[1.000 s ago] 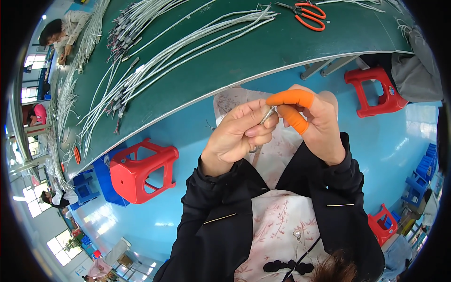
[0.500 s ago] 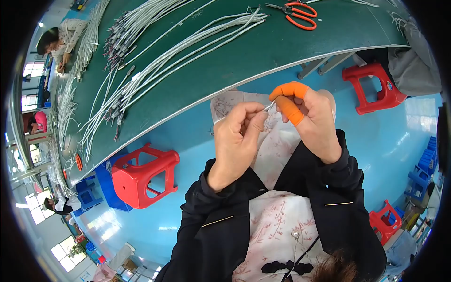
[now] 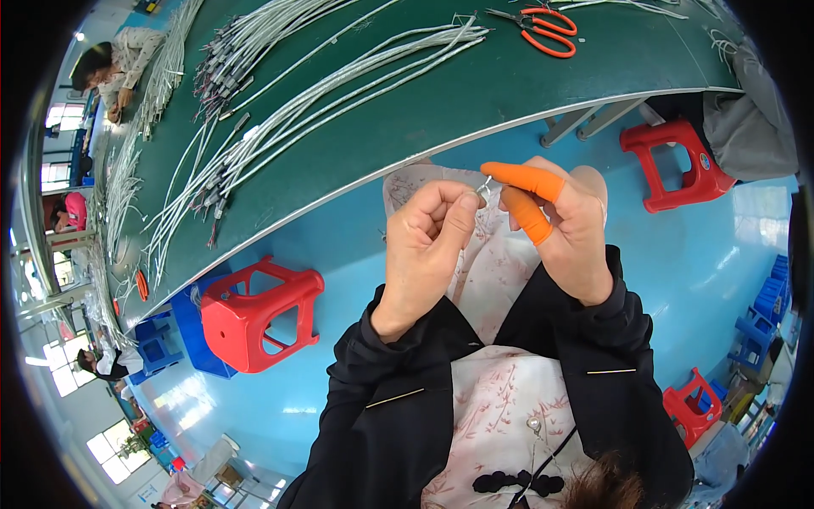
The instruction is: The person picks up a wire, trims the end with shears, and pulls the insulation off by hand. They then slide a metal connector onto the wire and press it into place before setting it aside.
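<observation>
Above my lap, my left hand (image 3: 432,250) pinches a thin, pale wire end (image 3: 485,184) between thumb and index finger. The rest of that wire is hidden by the fingers. Close on its right is my right hand (image 3: 564,220), with orange finger covers on thumb and index finger. Those two fingers are apart, and the index fingertip lies at the wire's tip; whether it touches cannot be made out.
A green table (image 3: 373,157) runs across the far side, bearing bundled whitish cables (image 3: 314,93) and orange-handled scissors (image 3: 549,34). Red stools stand at left (image 3: 254,318) and right (image 3: 678,165). Another person (image 3: 127,64) works at the far left.
My right index finger has straightened and parted from the thumb, loosening its pinch on the wire end. My left hand keeps its pinch in nearly the same place.
</observation>
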`<state>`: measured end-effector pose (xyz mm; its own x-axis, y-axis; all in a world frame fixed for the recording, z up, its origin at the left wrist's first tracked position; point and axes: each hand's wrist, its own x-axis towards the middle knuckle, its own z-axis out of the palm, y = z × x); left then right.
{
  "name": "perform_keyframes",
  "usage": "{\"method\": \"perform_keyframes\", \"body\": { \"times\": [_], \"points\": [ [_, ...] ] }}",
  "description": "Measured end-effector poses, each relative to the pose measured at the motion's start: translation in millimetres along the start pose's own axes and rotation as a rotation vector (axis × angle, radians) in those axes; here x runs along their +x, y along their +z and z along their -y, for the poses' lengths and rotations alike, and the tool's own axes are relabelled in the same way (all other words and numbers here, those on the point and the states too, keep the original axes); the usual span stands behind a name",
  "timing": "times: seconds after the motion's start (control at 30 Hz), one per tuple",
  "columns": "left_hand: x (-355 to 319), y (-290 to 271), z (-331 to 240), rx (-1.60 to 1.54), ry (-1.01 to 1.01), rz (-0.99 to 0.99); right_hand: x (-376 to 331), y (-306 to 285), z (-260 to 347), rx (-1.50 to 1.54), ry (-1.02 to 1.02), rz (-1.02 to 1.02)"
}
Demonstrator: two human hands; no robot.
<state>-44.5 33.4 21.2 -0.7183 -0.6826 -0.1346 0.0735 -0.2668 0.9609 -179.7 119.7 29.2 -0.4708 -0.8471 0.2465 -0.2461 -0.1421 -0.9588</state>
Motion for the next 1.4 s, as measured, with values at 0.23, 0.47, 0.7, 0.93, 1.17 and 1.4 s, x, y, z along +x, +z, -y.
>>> {"method": "perform_keyframes", "body": {
  "times": [0.23, 0.47, 0.7, 0.93, 1.17, 1.4],
  "points": [
    [-0.9, 1.7, 0.7, 0.057, 0.034, -0.039, -3.0, -2.8, 1.3, -0.130, -0.098, 0.074],
    [-1.4, 5.4, -1.8, 0.051, 0.052, -0.051, -10.9, 3.1, -6.4, -0.233, -0.125, 0.017],
    [-1.1, 2.8, -0.1, 0.073, 0.058, 0.006, -12.1, 5.9, -4.2, -0.051, -0.037, 0.053],
    [0.9, -0.2, 0.6, -0.003, -0.004, 0.045, -15.1, 3.0, -4.4, -0.084, -0.045, 0.068],
    [3.4, -3.3, -1.3, -0.220, -0.129, 0.086, -12.1, 1.9, -1.4, 0.016, 0.055, 0.083],
    [6.4, -3.6, -1.2, -0.185, -0.100, 0.043, -2.9, -1.0, 4.9, 0.016, 0.082, 0.052]
  ]
}}
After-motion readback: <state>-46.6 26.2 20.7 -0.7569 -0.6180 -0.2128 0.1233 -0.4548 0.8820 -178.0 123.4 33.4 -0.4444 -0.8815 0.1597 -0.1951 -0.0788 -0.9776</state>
